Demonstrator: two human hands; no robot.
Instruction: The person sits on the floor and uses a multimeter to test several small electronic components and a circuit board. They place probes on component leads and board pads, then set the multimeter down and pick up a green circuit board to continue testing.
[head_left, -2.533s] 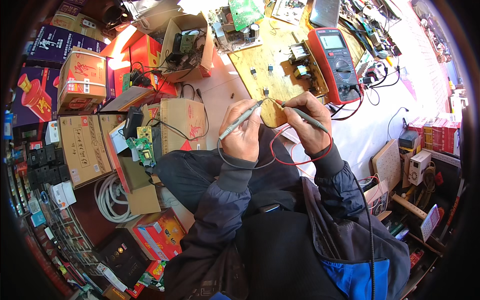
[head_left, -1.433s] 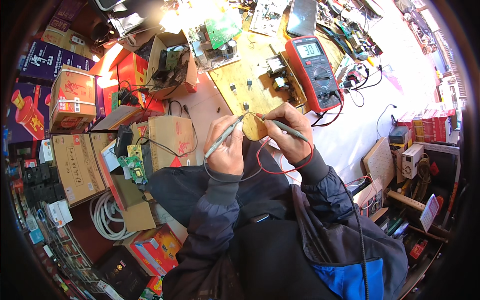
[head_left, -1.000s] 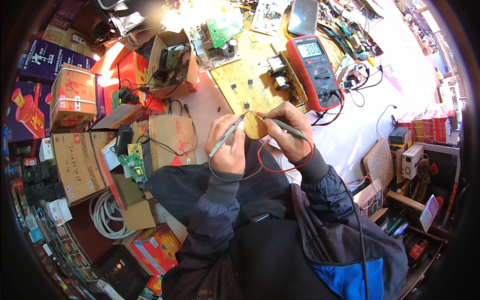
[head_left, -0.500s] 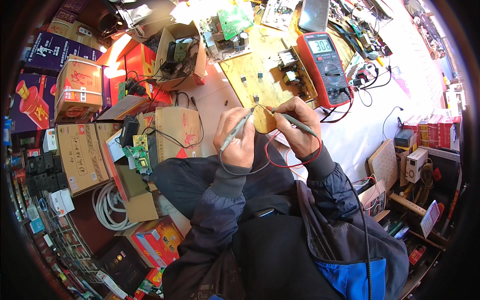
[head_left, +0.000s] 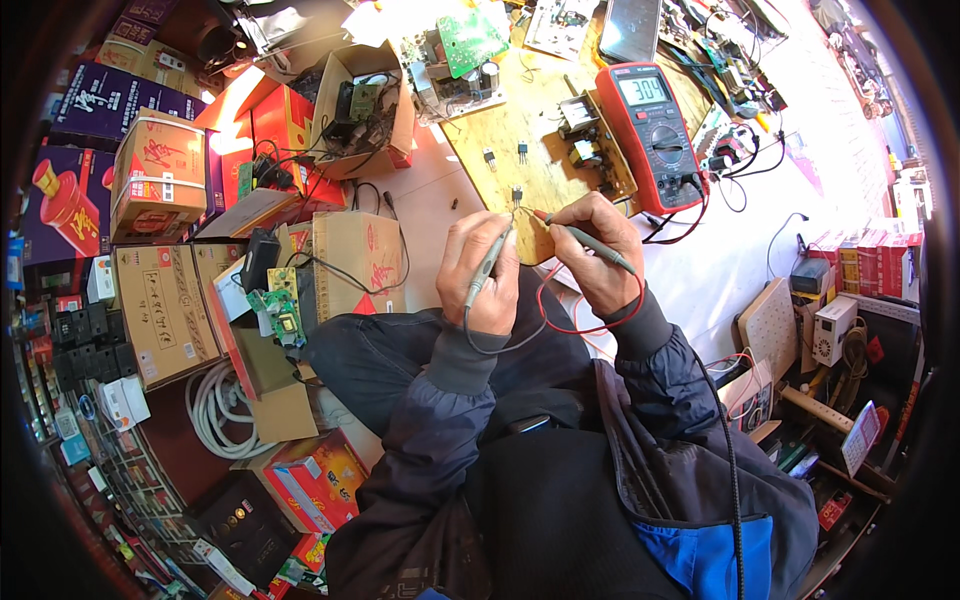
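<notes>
Fingers of my left hand (head_left: 478, 278) are closed together around a grey dark-lead probe (head_left: 485, 268), and those of my right hand (head_left: 610, 252) are pinched on a grey red-lead probe (head_left: 605, 252). My left probe slants away from me and a little rightward; its mate points leftward and away, lying flatter across my view. Their tips come close together at the legs of a black transistor (head_left: 517, 193) on the near part of the yellow wooden board (head_left: 465, 135); I can't tell which legs they touch. That transistor's long axis runs roughly straight away from me, body far side, legs toward my fingers. Two more transistors (head_left: 522, 151) lie beyond it. Right of the board sits the red multimeter (head_left: 660, 140), its screen lit with a reading.
</notes>
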